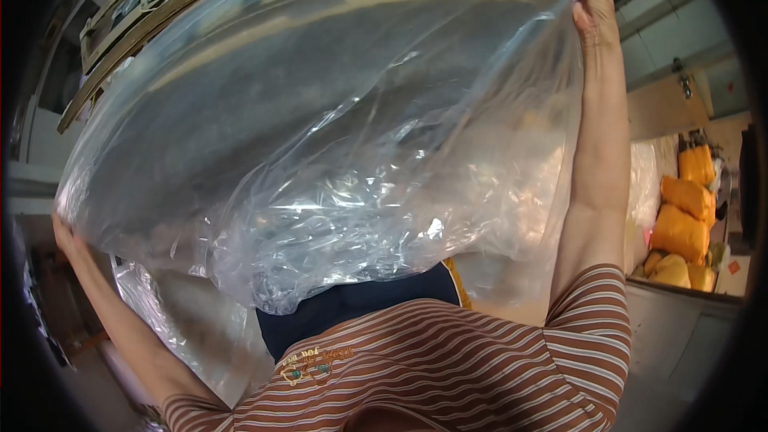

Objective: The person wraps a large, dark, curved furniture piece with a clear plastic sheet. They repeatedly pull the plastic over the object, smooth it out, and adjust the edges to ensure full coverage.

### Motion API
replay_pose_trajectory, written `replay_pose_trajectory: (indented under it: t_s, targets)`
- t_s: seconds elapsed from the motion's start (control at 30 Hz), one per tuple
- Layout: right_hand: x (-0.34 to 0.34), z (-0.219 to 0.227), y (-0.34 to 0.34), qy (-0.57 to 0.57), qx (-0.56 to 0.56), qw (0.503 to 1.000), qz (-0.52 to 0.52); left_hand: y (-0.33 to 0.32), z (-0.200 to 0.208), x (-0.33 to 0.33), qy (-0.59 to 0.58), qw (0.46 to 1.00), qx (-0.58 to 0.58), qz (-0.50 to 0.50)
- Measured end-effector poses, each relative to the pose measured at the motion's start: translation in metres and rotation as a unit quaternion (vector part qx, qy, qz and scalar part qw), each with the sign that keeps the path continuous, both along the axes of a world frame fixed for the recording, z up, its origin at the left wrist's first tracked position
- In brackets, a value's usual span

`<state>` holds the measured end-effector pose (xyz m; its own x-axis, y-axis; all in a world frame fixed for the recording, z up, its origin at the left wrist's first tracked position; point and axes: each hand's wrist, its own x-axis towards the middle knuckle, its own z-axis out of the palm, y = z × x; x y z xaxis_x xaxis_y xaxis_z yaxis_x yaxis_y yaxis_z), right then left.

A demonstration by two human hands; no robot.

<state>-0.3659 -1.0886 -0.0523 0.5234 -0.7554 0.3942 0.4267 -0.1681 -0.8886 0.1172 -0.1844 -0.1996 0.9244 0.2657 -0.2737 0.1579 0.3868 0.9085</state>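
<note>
A large sheet of clear plastic film (320,88) is stretched wide between my two raised arms. My right hand (594,6), up at the top right, is closed round the film's upper corner. Far out at the left, lower down, my left hand (64,234) grips the opposite edge; its fingers are partly hidden by the film. The upper part of the film is taut and bowed, with a few diagonal folds. Its lower part hangs crumpled and shiny in front of my waist. Whether it is a single sheet or a bag, I cannot tell.
Beyond the film at the upper left is a wooden-edged rack (120,64). On the right, several orange bundles (680,228) are stacked beside a wooden panel (668,104). More clear plastic (152,304) hangs or lies at the lower left, near my left forearm.
</note>
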Motion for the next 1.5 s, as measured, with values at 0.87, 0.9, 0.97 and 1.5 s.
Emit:
replay_pose_trajectory:
  t_s: [0.87, 0.9, 0.97, 1.5]
  targets:
    - [0.102, -0.141, -0.041, 0.344, -0.276, 0.825, -0.355, -0.013, -0.057, 0.171, -0.16, 0.819, 0.55, 0.022]
    - [0.101, -0.139, -0.04, 0.351, -0.273, 0.82, -0.359, -0.021, -0.064, 0.17, -0.127, 0.816, 0.563, 0.04]
    - [0.1, -0.136, -0.038, 0.365, -0.268, 0.812, -0.369, -0.03, -0.076, 0.171, -0.1, 0.842, 0.529, 0.039]
    - [0.091, -0.121, -0.047, 0.474, -0.26, 0.814, -0.212, 0.029, -0.044, 0.161, -0.12, 0.894, 0.423, -0.089]
